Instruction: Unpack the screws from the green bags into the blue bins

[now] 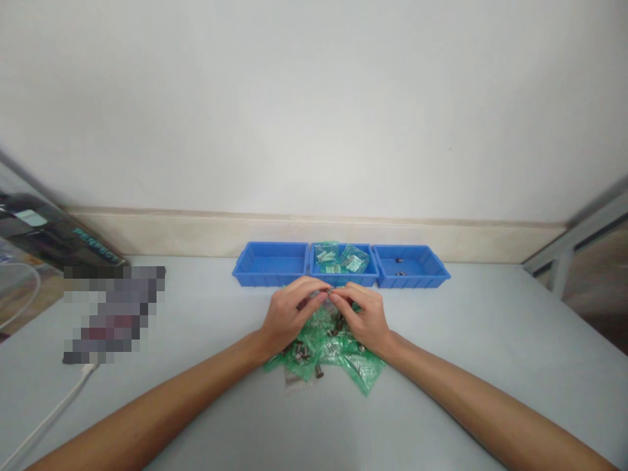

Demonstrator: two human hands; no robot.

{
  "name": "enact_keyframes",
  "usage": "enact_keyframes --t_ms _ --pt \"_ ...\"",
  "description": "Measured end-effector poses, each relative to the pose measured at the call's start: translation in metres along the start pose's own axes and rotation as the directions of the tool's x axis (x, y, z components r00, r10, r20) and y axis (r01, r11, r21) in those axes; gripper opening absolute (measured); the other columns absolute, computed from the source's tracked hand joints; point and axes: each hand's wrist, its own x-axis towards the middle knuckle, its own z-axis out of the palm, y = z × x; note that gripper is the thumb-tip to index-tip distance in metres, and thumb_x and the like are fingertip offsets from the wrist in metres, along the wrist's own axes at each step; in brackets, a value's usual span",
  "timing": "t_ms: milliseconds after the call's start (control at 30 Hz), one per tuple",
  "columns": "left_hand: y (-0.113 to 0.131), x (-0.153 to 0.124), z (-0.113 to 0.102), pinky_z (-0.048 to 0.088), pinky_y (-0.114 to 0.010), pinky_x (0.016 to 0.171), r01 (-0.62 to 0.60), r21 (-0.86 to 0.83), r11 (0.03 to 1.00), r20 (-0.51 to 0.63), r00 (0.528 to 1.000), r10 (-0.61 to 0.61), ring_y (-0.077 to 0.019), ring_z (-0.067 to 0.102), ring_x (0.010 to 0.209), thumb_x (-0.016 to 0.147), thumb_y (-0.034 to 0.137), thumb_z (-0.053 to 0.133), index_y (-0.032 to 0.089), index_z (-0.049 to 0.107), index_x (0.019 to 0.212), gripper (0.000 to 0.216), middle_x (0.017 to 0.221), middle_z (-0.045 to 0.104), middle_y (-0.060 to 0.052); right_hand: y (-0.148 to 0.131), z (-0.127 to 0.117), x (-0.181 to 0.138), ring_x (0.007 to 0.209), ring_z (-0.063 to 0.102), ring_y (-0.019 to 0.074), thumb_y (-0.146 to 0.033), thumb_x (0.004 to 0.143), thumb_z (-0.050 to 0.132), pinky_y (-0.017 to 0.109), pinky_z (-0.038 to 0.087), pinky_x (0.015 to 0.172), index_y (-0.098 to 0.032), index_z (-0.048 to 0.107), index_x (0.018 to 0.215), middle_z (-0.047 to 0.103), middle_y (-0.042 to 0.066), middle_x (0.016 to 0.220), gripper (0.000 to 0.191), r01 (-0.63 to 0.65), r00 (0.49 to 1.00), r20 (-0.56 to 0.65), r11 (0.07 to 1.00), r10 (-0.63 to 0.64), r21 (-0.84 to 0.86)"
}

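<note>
My left hand [289, 313] and my right hand [364, 316] meet over a heap of small green plastic bags [338, 356] that hold metal parts. The fingertips of both hands pinch together on one small item between them, too small to name. Behind the hands stand three blue trays in a row. The left tray [270, 263] looks empty. In the middle tray [343, 271] lie a few green bags [342, 259]. The right tray [410, 265] holds a couple of small dark parts [399, 261].
The light grey table [471, 340] ends at a beige ledge under a white wall. At the left lie a pixelated object [114, 313], a white cable [46, 422] and a dark box [49, 232]. A metal frame [564, 252] stands at the right.
</note>
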Motion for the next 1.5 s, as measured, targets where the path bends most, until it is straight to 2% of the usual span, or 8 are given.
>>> enact_keyframes --t_ms 267,433,533,733,867,1000,1167,1500 --pt "0.0019 -0.0049 -0.0002 0.05 -0.018 0.06 0.117 0.022 0.993 -0.036 0.993 -0.117 -0.0071 0.059 0.048 0.092 0.03 0.054 0.018 0.069 0.097 0.019 0.086 0.075 -0.001 -0.0027 -0.0016 0.0008 0.059 0.054 0.0144 -0.031 0.093 0.051 0.027 0.042 0.06 -0.019 0.066 0.076 0.06 0.001 0.063 0.026 -0.042 0.999 -0.019 0.999 0.042 -0.006" --pt "0.0033 -0.0016 -0.0006 0.051 -0.02 0.062 0.035 0.018 0.999 -0.084 0.996 -0.033 -0.0108 0.064 0.062 0.092 0.032 0.055 0.018 0.069 0.093 0.02 0.088 0.074 -0.004 -0.0038 -0.0011 0.0008 0.059 0.053 0.0144 -0.024 0.092 0.052 0.027 0.042 0.059 -0.017 0.065 0.076 0.059 0.002 0.064 0.022 0.014 0.993 -0.119 1.0 -0.013 0.006" --pt "0.0029 0.0001 -0.0017 0.05 -0.02 0.062 0.007 0.033 0.999 -0.091 0.996 -0.003 -0.0111 0.064 0.064 0.093 0.034 0.055 0.018 0.069 0.093 0.022 0.086 0.074 -0.004 -0.0027 -0.0007 0.0013 0.059 0.052 0.0138 -0.02 0.091 0.054 0.026 0.041 0.058 -0.016 0.065 0.076 0.059 0.001 0.063 0.019 0.067 0.99 -0.125 0.998 -0.065 0.015" --pt "-0.0006 -0.0029 -0.0005 0.043 -0.018 0.048 0.025 0.0 1.0 -0.075 0.997 -0.025 -0.0051 0.05 0.038 0.094 0.041 0.05 0.017 0.069 0.086 0.032 0.068 0.07 0.002 -0.0011 -0.0007 0.0007 0.059 0.053 0.0135 -0.017 0.09 0.056 0.026 0.041 0.056 -0.017 0.068 0.087 0.06 0.001 0.066 0.012 0.141 0.984 -0.111 0.99 -0.138 0.026" --pt "-0.0011 -0.0035 0.001 0.046 -0.017 0.048 0.063 -0.031 0.998 -0.079 0.995 -0.065 -0.0048 0.052 0.039 0.094 0.034 0.054 0.018 0.069 0.09 0.023 0.076 0.072 0.001 -0.0017 -0.0012 -0.0003 0.059 0.054 0.0139 -0.017 0.091 0.055 0.026 0.042 0.056 -0.018 0.067 0.088 0.061 0.001 0.067 0.013 0.144 0.985 -0.104 0.989 -0.139 0.038" --pt "-0.0013 -0.0026 0.0007 0.048 -0.019 0.05 0.034 -0.045 0.998 -0.094 0.995 -0.038 -0.0069 0.056 0.045 0.092 0.031 0.056 0.018 0.069 0.09 0.019 0.085 0.074 -0.003 -0.0021 -0.0012 -0.0001 0.06 0.054 0.0141 -0.017 0.09 0.054 0.026 0.042 0.056 -0.018 0.067 0.088 0.061 0.002 0.068 0.013 0.142 0.984 -0.113 0.989 -0.136 0.05" --pt "-0.0033 -0.0047 0.0027 0.05 -0.017 0.05 0.113 -0.124 0.986 -0.109 0.986 -0.127 -0.0084 0.063 0.048 0.09 0.033 0.059 0.019 0.065 0.098 0.017 0.077 0.075 0.0 -0.0009 -0.0003 -0.0002 0.058 0.051 0.0128 -0.017 0.089 0.056 0.025 0.041 0.055 -0.018 0.068 0.096 0.055 -0.001 0.064 0.013 0.148 0.987 -0.077 0.986 -0.142 0.082" --pt "-0.0037 -0.0052 0.003 0.049 -0.017 0.047 0.127 -0.183 0.975 -0.027 0.991 -0.134 -0.0083 0.062 0.046 0.09 0.04 0.057 0.019 0.061 0.1 0.024 0.073 0.073 0.001 0.0025 0.0033 -0.0011 0.056 0.05 0.0123 -0.027 0.091 0.059 0.025 0.041 0.055 -0.02 0.067 0.093 0.055 -0.002 0.063 0.011 0.136 0.991 -0.018 0.99 -0.135 0.029"
